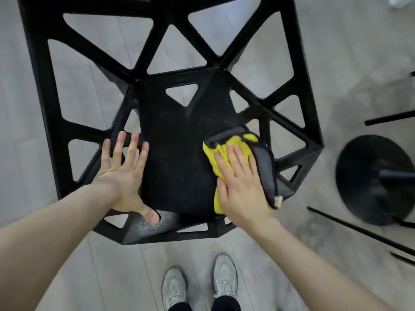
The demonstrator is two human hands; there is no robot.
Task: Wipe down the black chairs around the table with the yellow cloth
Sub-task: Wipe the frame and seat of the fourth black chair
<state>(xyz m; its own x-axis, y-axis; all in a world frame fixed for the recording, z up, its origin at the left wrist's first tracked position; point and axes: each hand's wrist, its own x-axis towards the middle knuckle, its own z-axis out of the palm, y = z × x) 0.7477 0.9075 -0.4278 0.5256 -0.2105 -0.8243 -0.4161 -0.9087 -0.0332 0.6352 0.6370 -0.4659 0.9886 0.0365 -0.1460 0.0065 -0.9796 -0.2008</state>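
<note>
- Chair (pixel 177 135) in black, with a frame of triangular cut-outs, stands on the pale floor (pixel 269 48) directly in front of the person, seen from above; its flat seat panel fills the middle of the view.
- Yellow cloth (pixel 226 153), backed with a grey layer that is folded over at its far and right edges, lies on the right side of the seat, reaching the seat's right edge.
- Right hand (pixel 242 187) lies flat on top of the cloth with the fingers straight and together, pressing it to the seat rather than gripping it.
- Left hand (pixel 125 173) rests on the seat's left edge, fingers spread and straight, thumb down at the near edge; it holds nothing and looks to be steadying the chair.
- Judging by this, wiping of this seat is under way on its right part.
- Pale specks and a dusty patch near the left thumb at the near edge suggest that area is not yet cleaned.
- Whether the backrest struts and outer frame have been wiped cannot be told.
- A round black base (pixel 372 180) shows at the right; no other chairs are in view, so any others around the table probably remain to be done.
</note>
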